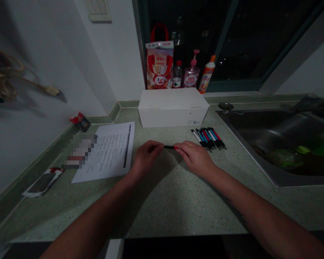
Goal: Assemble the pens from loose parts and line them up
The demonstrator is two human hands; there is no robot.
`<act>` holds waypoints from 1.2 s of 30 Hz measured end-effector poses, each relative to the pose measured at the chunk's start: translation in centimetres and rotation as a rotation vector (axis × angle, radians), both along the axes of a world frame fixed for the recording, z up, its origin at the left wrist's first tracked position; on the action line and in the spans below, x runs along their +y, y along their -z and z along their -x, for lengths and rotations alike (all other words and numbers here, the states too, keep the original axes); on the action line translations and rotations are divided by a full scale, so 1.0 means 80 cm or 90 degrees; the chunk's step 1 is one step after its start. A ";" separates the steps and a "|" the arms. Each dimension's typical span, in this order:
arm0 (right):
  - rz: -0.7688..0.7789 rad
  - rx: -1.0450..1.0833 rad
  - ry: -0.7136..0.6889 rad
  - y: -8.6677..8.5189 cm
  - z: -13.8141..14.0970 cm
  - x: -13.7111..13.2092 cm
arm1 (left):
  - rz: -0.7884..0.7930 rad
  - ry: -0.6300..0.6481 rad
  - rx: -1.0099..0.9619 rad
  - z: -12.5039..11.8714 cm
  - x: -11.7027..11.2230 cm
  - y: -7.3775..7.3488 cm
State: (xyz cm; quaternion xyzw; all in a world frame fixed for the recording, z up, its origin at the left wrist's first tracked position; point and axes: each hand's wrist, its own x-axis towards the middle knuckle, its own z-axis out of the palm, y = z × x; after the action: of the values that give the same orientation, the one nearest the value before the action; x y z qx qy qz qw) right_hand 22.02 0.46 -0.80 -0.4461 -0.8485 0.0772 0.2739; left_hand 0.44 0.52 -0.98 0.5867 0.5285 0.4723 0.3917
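On the speckled green countertop [156, 205], one black pen with red trim [169, 147] lies level between two hands, its ends pinched. Left hand [147, 156] closed on one end, right hand [196, 158] closed on the red end, both gripping the same pen, middle section showing. Just right of the right hand, one tight bunch of pens [209, 138] lies side by side, roughly eight, overlap makes the exact count hard; white, blue and red barrels, black tips. Left of the hands, one printed sheet [113, 151], one pixelated item [79, 151] at its edge, one small red packet [80, 121] and one flat packet [43, 181]. Behind, one white cardboard box [172, 108]. Four items on the window ledge: one red-and-white bag [160, 64], one water bottle [177, 75], one pink pump bottle [191, 73], one orange-capped bottle [206, 75]. Far right, one steel sink [272, 144].
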 end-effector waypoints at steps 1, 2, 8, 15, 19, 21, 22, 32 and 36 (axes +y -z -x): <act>0.000 0.001 -0.001 0.000 0.000 0.000 | -0.002 0.002 0.009 0.000 0.000 0.000; 0.002 0.002 -0.001 0.000 0.000 0.000 | -0.006 0.001 0.009 0.001 0.000 0.000; 0.021 0.011 -0.007 0.000 0.001 -0.001 | 0.001 -0.003 0.009 -0.002 -0.003 -0.004; 0.030 0.010 -0.013 0.000 0.001 -0.001 | 0.011 -0.003 0.016 0.001 -0.003 -0.007; 0.053 0.013 -0.019 -0.001 0.001 -0.001 | -0.016 0.011 0.039 0.002 -0.002 -0.008; 0.054 0.015 -0.016 -0.002 0.001 -0.001 | -0.015 0.020 0.043 0.002 -0.002 -0.008; 0.054 0.015 -0.013 -0.002 0.001 -0.001 | -0.012 0.026 0.050 0.002 -0.002 -0.008; 0.287 0.209 -0.085 0.007 0.000 0.008 | -0.145 0.054 0.171 0.008 -0.006 -0.016; 0.212 0.192 -0.027 0.003 0.002 0.004 | -0.102 0.058 0.141 0.004 -0.007 -0.009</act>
State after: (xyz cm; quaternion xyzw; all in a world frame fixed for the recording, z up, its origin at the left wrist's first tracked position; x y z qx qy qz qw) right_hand 21.86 0.81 -1.00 -0.4507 -0.7826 0.2878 0.3188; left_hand 0.10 -0.01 -0.23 0.6882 0.5019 0.4269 0.3036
